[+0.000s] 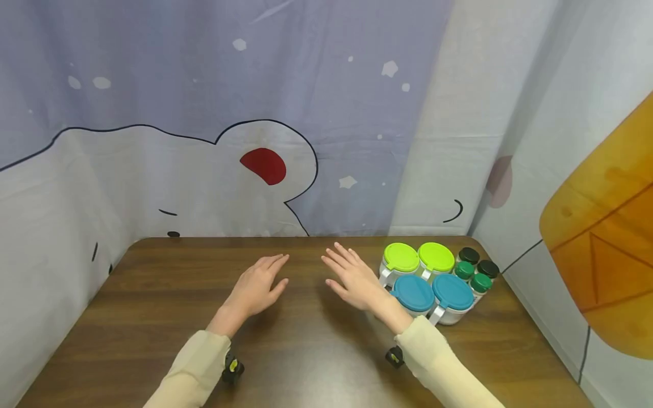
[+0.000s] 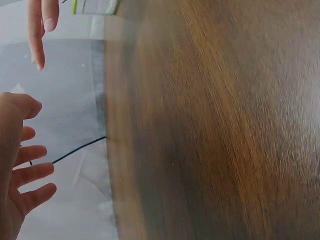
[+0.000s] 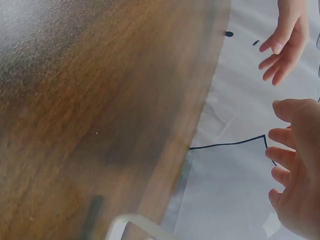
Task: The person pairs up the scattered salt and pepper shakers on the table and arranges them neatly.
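The left hand (image 1: pixel 255 288) and right hand (image 1: pixel 355 280) hover empty above the brown wood-grain table (image 1: pixel 306 357), thumbs spread. Lifting the right hand first would best clear the nearest blue-lidded white canister (image 1: pixel 414 294).

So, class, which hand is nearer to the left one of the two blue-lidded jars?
Right. The right hand is just left of the jar; the left hand is farther left, beyond the right hand.

Two lime-lidded round white jars (image 1: pixel 401 258) are parked right behind two blue-lidded round white jars (image 1: pixel 414 293), small green- and black-capped bottles (image 1: pixel 481 282) to their right, on the brown wood-grain tabletop (image 1: pixel 316 357).
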Demonstrator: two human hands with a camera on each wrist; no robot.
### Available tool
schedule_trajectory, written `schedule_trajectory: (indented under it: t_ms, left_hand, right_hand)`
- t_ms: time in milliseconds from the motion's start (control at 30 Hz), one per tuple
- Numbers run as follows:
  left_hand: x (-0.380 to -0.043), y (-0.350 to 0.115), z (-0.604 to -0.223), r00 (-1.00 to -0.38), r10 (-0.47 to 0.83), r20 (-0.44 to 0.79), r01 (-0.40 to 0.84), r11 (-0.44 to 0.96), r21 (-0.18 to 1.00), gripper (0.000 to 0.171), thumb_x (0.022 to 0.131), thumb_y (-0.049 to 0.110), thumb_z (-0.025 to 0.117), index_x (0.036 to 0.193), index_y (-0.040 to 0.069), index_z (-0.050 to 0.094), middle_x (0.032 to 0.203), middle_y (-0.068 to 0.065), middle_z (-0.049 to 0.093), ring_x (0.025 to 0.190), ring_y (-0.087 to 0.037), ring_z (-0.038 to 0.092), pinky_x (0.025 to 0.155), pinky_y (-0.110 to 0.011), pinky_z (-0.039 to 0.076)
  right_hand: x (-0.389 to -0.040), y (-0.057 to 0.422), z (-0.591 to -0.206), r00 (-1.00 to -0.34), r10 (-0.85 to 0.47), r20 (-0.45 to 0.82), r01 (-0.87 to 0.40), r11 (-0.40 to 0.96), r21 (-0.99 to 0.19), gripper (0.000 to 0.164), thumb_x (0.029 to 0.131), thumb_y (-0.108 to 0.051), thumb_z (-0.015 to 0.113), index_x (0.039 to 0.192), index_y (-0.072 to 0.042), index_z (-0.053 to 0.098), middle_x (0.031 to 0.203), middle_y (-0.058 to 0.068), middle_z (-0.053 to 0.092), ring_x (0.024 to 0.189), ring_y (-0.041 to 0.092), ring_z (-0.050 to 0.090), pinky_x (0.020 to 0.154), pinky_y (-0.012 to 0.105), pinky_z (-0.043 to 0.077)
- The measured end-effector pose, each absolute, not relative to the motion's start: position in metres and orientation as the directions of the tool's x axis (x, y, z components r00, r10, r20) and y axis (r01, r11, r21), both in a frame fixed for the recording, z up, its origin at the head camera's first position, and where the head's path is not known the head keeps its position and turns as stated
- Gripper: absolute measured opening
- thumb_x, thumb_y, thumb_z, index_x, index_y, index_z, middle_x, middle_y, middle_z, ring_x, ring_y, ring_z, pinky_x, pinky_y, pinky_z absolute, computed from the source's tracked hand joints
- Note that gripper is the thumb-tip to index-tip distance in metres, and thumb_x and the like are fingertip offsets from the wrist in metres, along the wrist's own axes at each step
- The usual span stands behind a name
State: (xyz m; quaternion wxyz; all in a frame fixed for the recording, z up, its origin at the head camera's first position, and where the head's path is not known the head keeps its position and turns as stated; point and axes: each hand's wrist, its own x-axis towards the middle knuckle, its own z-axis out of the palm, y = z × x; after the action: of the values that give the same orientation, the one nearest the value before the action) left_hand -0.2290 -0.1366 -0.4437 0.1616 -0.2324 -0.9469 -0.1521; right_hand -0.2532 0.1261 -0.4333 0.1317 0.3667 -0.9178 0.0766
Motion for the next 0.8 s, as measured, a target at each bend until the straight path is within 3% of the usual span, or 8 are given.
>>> schedule_trajectory:
  t_ms: [567, 800]
  left_hand:
    - [-0.225, -0.121, -0.441, -0.826, 0.33, 0.457, 0.494, 0.814, 0.306, 0.046, 0.091, 0.025, 0.063, 0.133, 0.007, 0.055, 0.126, -0.012, 0.063, 0.117, -0.03, 0.059, 0.096, -0.047, 0.051]
    - [-0.225, -0.114, -0.44, -0.813, 0.3, 0.498, 0.501, 0.796, 0.339, 0.043, 0.091, 0.024, 0.062, 0.131, 0.008, 0.057, 0.123, -0.01, 0.065, 0.115, -0.03, 0.06, 0.096, -0.046, 0.051]
  right_hand:
    - [-0.249, 0.135, -0.424, -0.709, -0.625, 0.328, -0.678, 0.732, -0.071, 0.051, 0.094, -0.031, 0.059, 0.14, -0.012, 0.049, 0.143, 0.009, 0.051, 0.142, 0.027, 0.034, 0.118, 0.047, 0.026]
    - [-0.25, 0.139, -0.423, -0.698, -0.603, 0.386, -0.673, 0.736, -0.068, 0.049, 0.091, -0.027, 0.063, 0.137, -0.013, 0.053, 0.139, 0.007, 0.055, 0.136, 0.03, 0.043, 0.112, 0.049, 0.034]
